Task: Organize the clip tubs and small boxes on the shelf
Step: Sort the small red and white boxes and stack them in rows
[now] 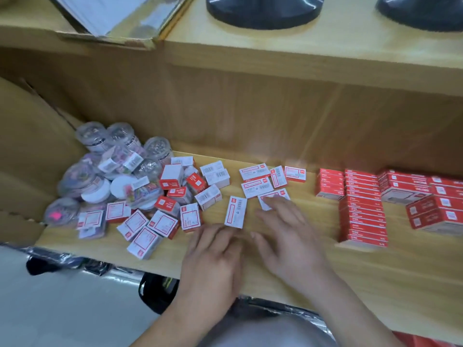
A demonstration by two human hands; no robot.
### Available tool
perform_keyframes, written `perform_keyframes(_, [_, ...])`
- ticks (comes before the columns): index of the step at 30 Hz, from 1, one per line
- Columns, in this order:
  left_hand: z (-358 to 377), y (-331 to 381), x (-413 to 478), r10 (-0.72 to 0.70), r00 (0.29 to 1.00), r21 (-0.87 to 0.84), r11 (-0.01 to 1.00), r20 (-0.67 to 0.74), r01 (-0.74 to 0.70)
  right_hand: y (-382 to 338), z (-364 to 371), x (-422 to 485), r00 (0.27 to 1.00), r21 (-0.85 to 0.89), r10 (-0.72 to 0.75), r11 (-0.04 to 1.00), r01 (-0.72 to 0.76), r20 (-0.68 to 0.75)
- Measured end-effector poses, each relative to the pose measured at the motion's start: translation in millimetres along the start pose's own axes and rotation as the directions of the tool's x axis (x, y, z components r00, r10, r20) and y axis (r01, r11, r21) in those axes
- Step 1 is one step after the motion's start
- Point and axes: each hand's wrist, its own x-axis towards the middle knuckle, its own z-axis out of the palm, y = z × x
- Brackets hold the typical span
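clip tubs [107, 171] heaped at the shelf's [275, 266] left end, small boxes [190, 196] scattered beside them, neat red stacks [363, 209] further right; left hand [213, 256] and right hand [288, 236] lie flat, fingers straight, gripping nothing; right fingertips [278, 205] touch one box [273, 195]

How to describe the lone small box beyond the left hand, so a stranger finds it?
On the wooden shelf, look between the jumbled pile at left and the neat red stacks at right. Just beyond the left hand lies one small box, white face up, apart from all others.
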Motion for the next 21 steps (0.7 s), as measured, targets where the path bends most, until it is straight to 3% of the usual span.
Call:
perform_keyframes(4, [6,-18,-5,0.004,1.000,0.118,0.993,-0.002,-0.004,8,28,16,0.988,-0.179,-0.018,0.983,0.046,0.154])
perform_keyframes(8, [10,-15,23,0.029,0.999,0.045,0.999,-0.026,-0.028,17,27,8,0.986,-0.232,-0.016,0.971,0.055,0.165])
perform_keyframes(12, [17,-10,49,0.023,0.988,0.117,0.992,0.154,-0.042,17,12,4,0.986,-0.104,-0.036,0.993,0.054,0.163])
perform_keyframes(16, [18,-10,61,0.081,0.978,0.008,0.996,0.192,-0.084,30,-6,19,1.000,0.068,-0.012,0.998,0.014,-0.026])
perform_keyframes(19, [20,-16,94,0.103,0.965,-0.055,0.994,0.243,-0.092,45,-4,36,0.996,-0.001,0.065,0.998,-0.065,0.054])
perform_keyframes(21, [24,-16,120,0.094,0.929,-0.055,0.995,0.358,-0.079,55,3,44,0.985,-0.070,0.081,0.995,-0.071,0.154])
